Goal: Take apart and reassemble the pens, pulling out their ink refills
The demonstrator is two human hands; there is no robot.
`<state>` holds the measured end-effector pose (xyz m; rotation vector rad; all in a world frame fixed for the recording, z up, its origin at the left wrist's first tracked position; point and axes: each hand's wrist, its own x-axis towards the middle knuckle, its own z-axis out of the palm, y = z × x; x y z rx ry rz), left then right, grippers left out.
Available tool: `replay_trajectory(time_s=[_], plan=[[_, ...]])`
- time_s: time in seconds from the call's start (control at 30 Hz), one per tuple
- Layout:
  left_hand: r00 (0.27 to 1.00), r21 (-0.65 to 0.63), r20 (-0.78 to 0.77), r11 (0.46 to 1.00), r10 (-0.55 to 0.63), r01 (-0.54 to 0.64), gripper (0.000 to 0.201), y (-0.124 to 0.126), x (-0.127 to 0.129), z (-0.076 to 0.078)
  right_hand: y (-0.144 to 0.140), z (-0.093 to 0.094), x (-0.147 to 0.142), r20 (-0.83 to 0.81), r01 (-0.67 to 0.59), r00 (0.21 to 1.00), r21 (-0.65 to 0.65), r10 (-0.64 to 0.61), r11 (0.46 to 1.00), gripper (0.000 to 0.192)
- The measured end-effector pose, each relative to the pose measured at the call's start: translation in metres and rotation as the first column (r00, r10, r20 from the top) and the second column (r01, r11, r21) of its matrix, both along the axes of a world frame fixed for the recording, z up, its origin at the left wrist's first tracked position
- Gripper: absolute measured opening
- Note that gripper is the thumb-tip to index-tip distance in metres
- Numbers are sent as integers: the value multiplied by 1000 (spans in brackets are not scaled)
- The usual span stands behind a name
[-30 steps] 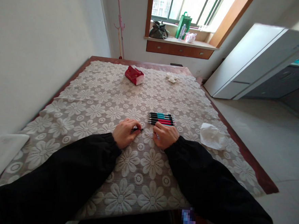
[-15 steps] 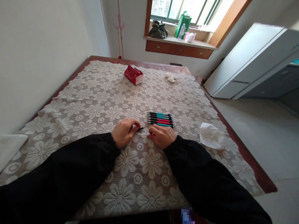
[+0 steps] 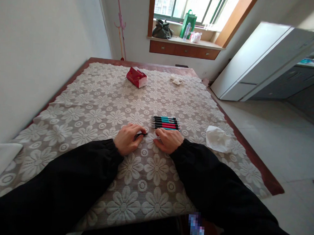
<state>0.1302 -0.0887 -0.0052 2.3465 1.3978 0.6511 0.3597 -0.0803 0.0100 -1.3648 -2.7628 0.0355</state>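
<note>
My left hand (image 3: pixel 129 139) is closed, thumb and fingers pinching a small black pen part (image 3: pixel 144 134); most of it is hidden by the fingers. Opposite it, my right hand (image 3: pixel 168 140) is curled with its fingertips on a thin white rod (image 3: pixel 148 138), which looks like a pen refill. The rod spans the gap between the hands, and whether its left end touches the black part I cannot tell. Just beyond my right hand lies a row of several pens (image 3: pixel 165 123), black with teal or red sections, side by side; the nearest is partly covered by that hand.
A flowered lace cloth (image 3: pixel 125 203) covers the table. Crumpled white paper (image 3: pixel 218 139) lies to the right, a red tissue pack (image 3: pixel 137 77) and a small pale bundle (image 3: pixel 175 80) at the far end. A white flat object (image 3: pixel 0 164) sits at the left edge.
The camera view has shifted slightly. More of the white rod shows between my hands, and my right thumb and fingertips have moved a little apart. The pens lie as before.
</note>
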Motion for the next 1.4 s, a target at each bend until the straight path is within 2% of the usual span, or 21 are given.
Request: replay_trajectory(time_s=[0.1,0.23,0.53,0.63,0.73,0.87,1.0,1.07,1.2,1.4], plan=[[999,19,-22,999,-33,34,17,0,-1,0,1,3,4,23,-66,998,-4,66,998,16],[998,18,-22,998,-66,67,13,0,-1,0,2,2,6,32,-101,994,-2,101,995,18],[997,10,-7,997,-75,75,12,0,0,1,10,6,15,4,12,1000,-46,-12,999,26],[997,6,-2,997,-73,73,13,0,-1,1,10,5,17,-80,13,997,-23,-15,1000,17],[997,8,-1,997,-73,73,14,1,-1,0,8,1,16,-141,-32,989,29,36,999,17],[997,12,1,997,-78,78,14,1,-1,0,11,-7,15,-143,-120,981,84,131,989,21],[997,21,-4,997,-79,79,16,0,-1,0,14,-9,16,-162,-279,941,131,298,952,31],[998,18,-6,998,-67,67,17,0,0,0,16,-9,17,-166,-321,925,145,343,936,34],[999,9,-12,999,-53,53,16,-1,0,1,17,-9,18,-126,-325,931,142,342,935,27],[998,13,-5,998,-69,69,28,0,-1,0,18,-9,18,-32,-296,952,171,306,940,26]])
